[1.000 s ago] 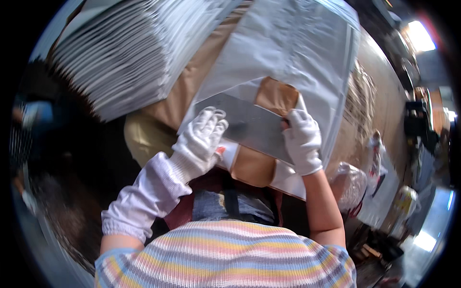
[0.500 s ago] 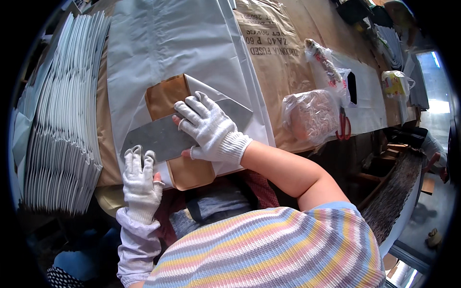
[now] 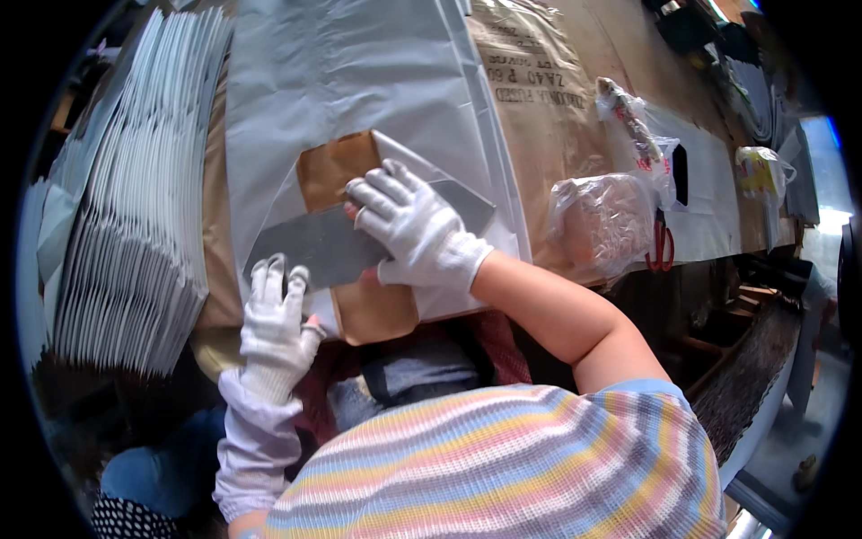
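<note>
White-gloved left hand and right hand lie open on a flat grey plate. Inverted dark lettering marks brown paper.

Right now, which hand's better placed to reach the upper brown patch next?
Probably the right. The right hand lies over the grey plate, its fingertips close to the upper brown patch. The left hand is at the plate's left end, farther from that patch.

The plate looks smooth metal (dully shiny), the brown flaps matt paper.
</note>
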Motion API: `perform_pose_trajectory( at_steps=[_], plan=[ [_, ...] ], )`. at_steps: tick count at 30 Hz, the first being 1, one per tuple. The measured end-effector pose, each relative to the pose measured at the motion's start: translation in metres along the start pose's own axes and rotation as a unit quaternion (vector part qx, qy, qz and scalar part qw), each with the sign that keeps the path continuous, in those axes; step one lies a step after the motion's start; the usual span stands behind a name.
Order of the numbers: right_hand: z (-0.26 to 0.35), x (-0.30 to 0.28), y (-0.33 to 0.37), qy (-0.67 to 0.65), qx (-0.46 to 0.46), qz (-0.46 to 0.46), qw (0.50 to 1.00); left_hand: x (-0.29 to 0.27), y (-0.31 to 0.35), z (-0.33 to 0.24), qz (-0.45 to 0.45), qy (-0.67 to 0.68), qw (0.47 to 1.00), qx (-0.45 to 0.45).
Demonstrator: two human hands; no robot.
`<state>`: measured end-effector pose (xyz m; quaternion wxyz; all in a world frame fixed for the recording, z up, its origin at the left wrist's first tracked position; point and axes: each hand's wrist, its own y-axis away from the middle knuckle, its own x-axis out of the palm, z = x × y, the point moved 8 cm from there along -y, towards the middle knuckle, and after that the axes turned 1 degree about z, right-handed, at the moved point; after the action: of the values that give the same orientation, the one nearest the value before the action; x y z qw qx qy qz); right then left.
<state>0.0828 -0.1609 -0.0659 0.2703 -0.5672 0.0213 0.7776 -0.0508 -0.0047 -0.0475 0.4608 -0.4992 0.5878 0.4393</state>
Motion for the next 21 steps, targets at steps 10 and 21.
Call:
perform_pose_trajectory(
  at_steps=[10, 21],
  plan=[
    [-0.001, -0.034, 0.047, -0.109, -0.039, -0.024, 0.993, 0.019, -0.021, 0.014, -0.176, -0.054, 0.966, 0.179],
    [-0.036, -0.043, 0.044, 0.071, 0.264, -0.033, 0.961, 0.002, -0.069, 0.053, 0.073, 0.103, 0.953, -0.275]
  ],
)
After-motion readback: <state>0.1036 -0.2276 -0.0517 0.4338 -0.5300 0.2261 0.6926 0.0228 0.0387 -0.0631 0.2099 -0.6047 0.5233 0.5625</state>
